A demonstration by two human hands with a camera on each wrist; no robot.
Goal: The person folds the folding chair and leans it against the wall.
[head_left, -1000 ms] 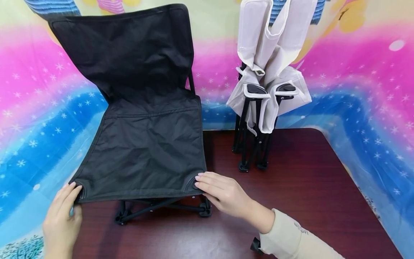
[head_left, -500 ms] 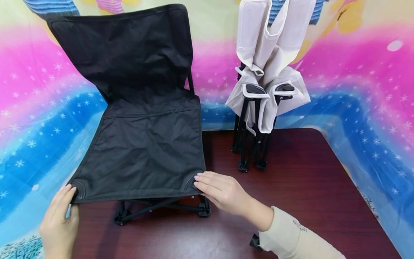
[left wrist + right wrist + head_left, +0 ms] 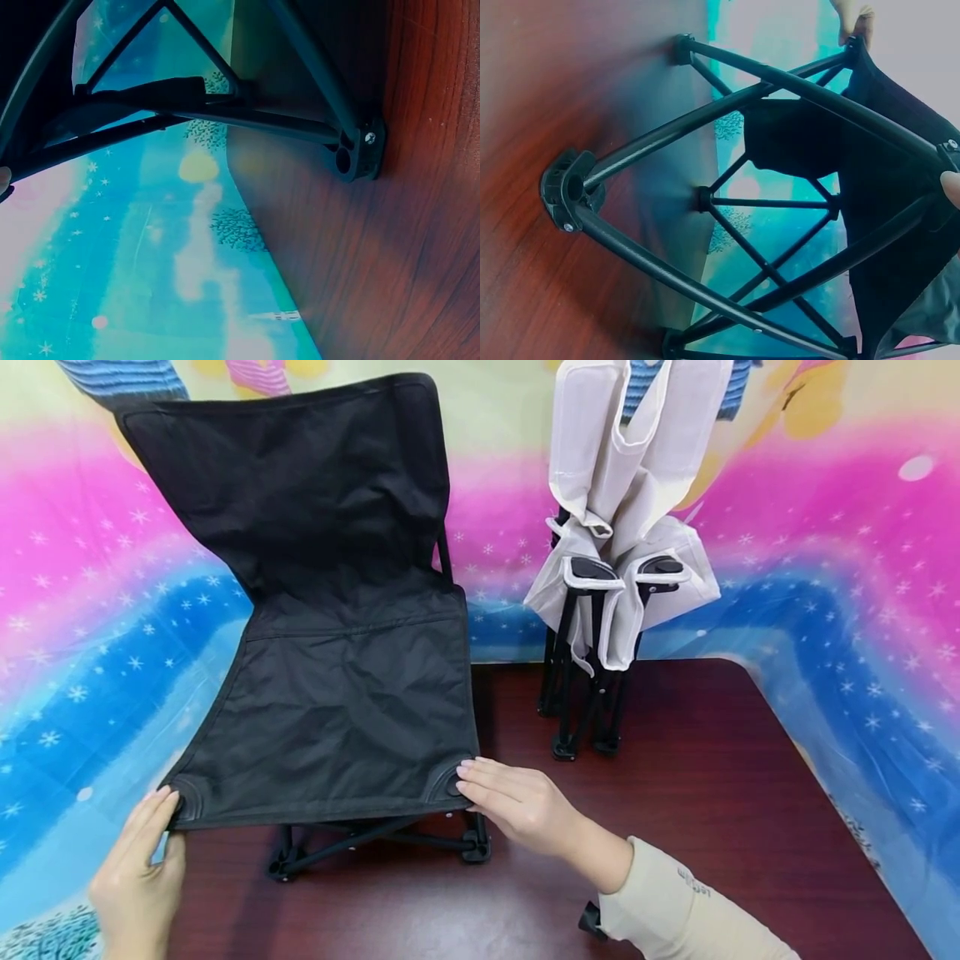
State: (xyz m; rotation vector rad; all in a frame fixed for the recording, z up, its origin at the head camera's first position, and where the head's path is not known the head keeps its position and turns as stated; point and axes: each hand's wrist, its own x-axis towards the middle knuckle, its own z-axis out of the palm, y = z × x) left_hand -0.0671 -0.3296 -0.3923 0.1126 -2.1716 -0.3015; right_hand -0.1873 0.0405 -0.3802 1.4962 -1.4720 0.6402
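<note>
A black folding chair (image 3: pixel 352 702) stands unfolded on the table, its seat and backrest spread out. At the seat's front left corner, my left hand (image 3: pixel 142 868) grips the edge, fingers on top and thumb below. My right hand (image 3: pixel 525 806) holds the front right corner the same way, fingertips on the corner patch. From underneath, the right wrist view shows the crossed black leg tubes (image 3: pixel 765 262) and a plastic foot (image 3: pixel 568 191) on the wood. In the left wrist view, another foot (image 3: pixel 360 150) touches the table; only a fingertip of that hand shows there.
A folded white chair (image 3: pixel 630 527) with black legs stands upright at the back right of the dark red wooden table (image 3: pixel 712 793). Patterned cloth (image 3: pixel 847 568) hangs behind and along the sides. A small black object (image 3: pixel 591 920) lies beside the right sleeve.
My left hand has shifted slightly outward to the left along the seat corner, uncovering more of its patch. My right hand stays at its corner, and the chair holds its place.
</note>
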